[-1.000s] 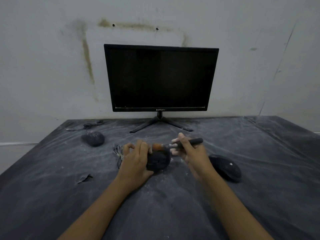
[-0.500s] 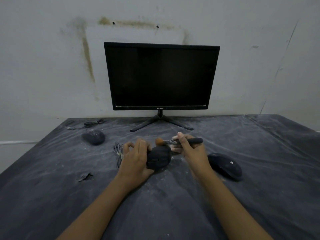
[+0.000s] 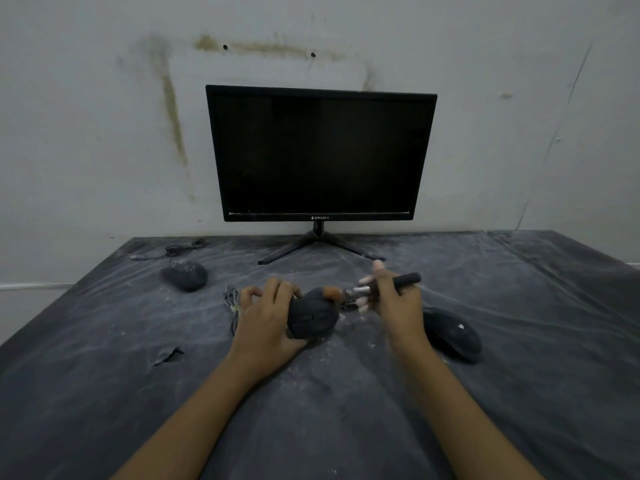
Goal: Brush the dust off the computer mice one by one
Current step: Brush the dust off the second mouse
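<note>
My left hand (image 3: 268, 318) grips a dusty dark mouse (image 3: 313, 317) at the middle of the table, tilted up off the surface. My right hand (image 3: 394, 299) holds a small brush (image 3: 381, 288) with a black handle, a metal ferrule and orange bristles; the bristles touch the far end of that mouse. A second dusty mouse (image 3: 185, 274) lies at the back left. A third black mouse (image 3: 452, 336) lies to the right, just beside my right wrist.
A black monitor (image 3: 320, 154) on a two-legged stand sits at the back against the wall. The table (image 3: 104, 393) is covered in dusty dark plastic sheeting with a small tear (image 3: 169, 355). A bundled cable (image 3: 233, 301) lies left of my left hand; another cable (image 3: 183, 247) at the back left.
The brush tip has dropped from above the held mouse onto its far end. My left hand keeps its grip on the mouse; the other mice have not moved.
</note>
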